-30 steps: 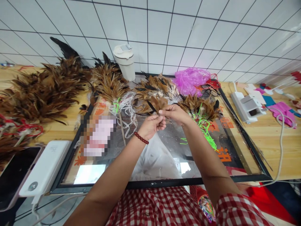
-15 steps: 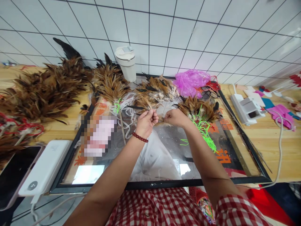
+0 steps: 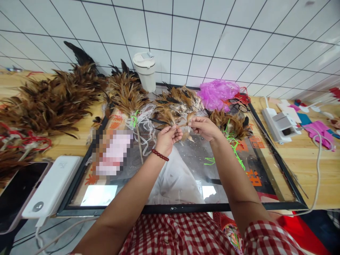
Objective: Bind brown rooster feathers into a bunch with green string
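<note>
My left hand, with a beaded bracelet at its wrist, pinches a small bunch of brown feathers by the quill end. Close beside it on the right, my right hand has its fingertips closed on a small brown feather. The fingertips of both hands almost meet above the framed glass sheet. Behind them lies a heap of brown and black feathers. To the right of my right hand is a feather bundle with bright green cords.
A tied feather bundle on a stick and white ribbon lie left of my hands. Behind stand a white cup and a pink plastic bag. A power bank and phone sit front left; a white power strip lies right.
My right hand has turned and moved slightly toward my left hand, and a small brown feather now shows at its fingertips. My left hand keeps its pinch on the feathers.
</note>
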The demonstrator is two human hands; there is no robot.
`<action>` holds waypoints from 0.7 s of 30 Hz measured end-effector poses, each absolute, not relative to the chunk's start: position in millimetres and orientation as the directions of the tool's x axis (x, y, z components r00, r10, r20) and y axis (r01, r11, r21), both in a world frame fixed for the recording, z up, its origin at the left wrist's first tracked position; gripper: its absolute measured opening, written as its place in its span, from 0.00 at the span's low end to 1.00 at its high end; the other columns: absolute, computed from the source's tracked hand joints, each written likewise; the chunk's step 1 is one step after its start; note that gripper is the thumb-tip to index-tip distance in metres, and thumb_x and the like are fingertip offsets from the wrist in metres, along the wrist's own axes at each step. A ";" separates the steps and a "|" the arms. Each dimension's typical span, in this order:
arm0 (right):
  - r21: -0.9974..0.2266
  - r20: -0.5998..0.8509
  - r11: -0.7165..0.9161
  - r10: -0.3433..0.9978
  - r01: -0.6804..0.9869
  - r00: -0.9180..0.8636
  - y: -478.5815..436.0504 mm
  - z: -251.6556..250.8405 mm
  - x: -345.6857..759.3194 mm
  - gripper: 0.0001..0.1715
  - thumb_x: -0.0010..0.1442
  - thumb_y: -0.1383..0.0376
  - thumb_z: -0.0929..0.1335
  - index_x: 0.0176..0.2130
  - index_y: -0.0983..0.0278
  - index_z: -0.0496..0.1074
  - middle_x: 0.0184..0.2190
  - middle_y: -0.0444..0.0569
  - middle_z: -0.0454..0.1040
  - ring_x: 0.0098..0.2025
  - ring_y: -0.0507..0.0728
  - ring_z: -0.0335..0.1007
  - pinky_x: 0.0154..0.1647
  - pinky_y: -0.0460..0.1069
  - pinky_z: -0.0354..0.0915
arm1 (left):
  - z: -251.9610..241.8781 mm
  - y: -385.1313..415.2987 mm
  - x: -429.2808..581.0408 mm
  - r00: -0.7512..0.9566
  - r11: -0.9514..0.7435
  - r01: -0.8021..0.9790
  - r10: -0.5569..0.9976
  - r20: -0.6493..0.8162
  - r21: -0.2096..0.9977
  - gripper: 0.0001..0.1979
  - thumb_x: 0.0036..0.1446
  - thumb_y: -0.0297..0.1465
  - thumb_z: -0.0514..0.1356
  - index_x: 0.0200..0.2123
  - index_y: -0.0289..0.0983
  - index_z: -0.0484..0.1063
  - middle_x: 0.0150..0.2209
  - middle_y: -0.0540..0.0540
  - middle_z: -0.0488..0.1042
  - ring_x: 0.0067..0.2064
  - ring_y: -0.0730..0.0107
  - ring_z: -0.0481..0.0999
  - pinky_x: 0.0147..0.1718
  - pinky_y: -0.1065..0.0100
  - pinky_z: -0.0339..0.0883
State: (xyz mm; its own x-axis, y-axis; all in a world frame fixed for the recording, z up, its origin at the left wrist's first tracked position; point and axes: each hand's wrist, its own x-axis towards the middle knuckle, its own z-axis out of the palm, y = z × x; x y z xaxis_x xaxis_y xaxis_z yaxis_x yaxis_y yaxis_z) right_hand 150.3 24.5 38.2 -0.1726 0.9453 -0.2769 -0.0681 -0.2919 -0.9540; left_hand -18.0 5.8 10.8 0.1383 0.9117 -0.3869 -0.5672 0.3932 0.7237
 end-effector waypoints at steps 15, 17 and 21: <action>-0.936 -0.259 -0.277 0.960 -0.219 -0.106 21.4 41.9 141.1 0.20 0.37 0.63 0.76 0.33 0.65 0.74 0.22 0.42 0.72 0.24 0.48 0.67 0.27 0.44 0.65 | 10.5 5.8 -17.4 0.122 0.397 -0.560 0.908 -0.401 0.727 0.08 0.51 0.30 0.65 0.31 0.31 0.71 0.27 0.46 0.77 0.25 0.77 0.75 0.27 0.74 0.69; -0.941 -0.255 -0.270 0.962 -0.205 -0.099 20.7 41.5 139.4 0.18 0.37 0.62 0.77 0.30 0.66 0.75 0.22 0.44 0.73 0.26 0.49 0.68 0.29 0.45 0.66 | 12.8 5.0 -17.7 0.149 0.422 -0.543 0.899 -0.411 0.726 0.08 0.51 0.31 0.65 0.31 0.31 0.71 0.27 0.45 0.77 0.26 0.75 0.76 0.27 0.74 0.69; -0.985 -0.162 -0.166 0.981 -0.034 -0.110 20.8 37.7 135.2 0.17 0.39 0.61 0.76 0.31 0.66 0.76 0.26 0.45 0.75 0.28 0.50 0.68 0.31 0.46 0.65 | 17.8 3.9 -18.2 0.183 0.479 -0.506 0.873 -0.453 0.717 0.08 0.51 0.30 0.65 0.30 0.31 0.70 0.27 0.43 0.77 0.26 0.72 0.77 0.27 0.72 0.70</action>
State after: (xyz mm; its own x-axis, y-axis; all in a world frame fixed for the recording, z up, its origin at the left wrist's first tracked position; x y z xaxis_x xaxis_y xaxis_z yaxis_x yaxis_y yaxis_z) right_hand 135.2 20.8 37.7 -0.1102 0.9807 -0.1617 -0.0339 -0.1663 -0.9855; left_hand -18.2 3.9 17.8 0.1835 0.8726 -0.4527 -0.5064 0.4786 0.7173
